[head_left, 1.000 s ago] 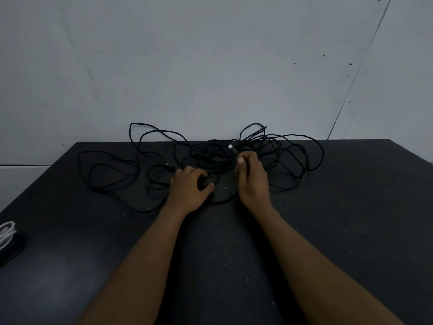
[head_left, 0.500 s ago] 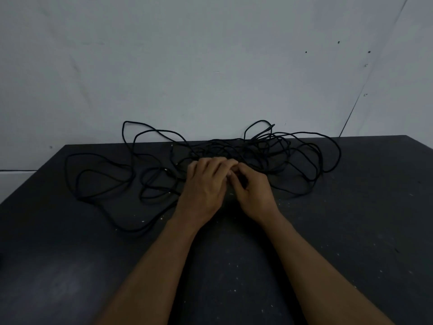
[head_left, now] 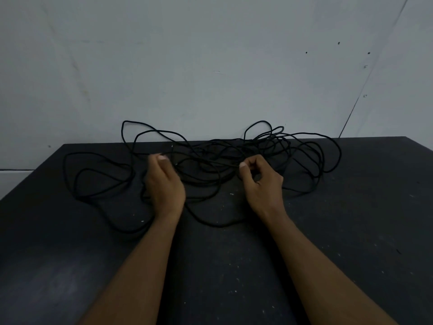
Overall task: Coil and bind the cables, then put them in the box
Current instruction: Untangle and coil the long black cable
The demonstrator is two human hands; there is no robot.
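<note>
Now that they've pulled apart, the left hand (head_left: 164, 184) and right hand (head_left: 261, 184) each pinch a strand of the cable (head_left: 225, 148), tangled along the tabletop's (head_left: 351, 231) far edge, so guessing untangling's started, no coil yet.

A dark, speckled tabletop (head_left: 351, 231) is seen set against a pale wall (head_left: 210, 66), with a loose tangle of black cables (head_left: 234, 151) spread across its far edge.
</note>
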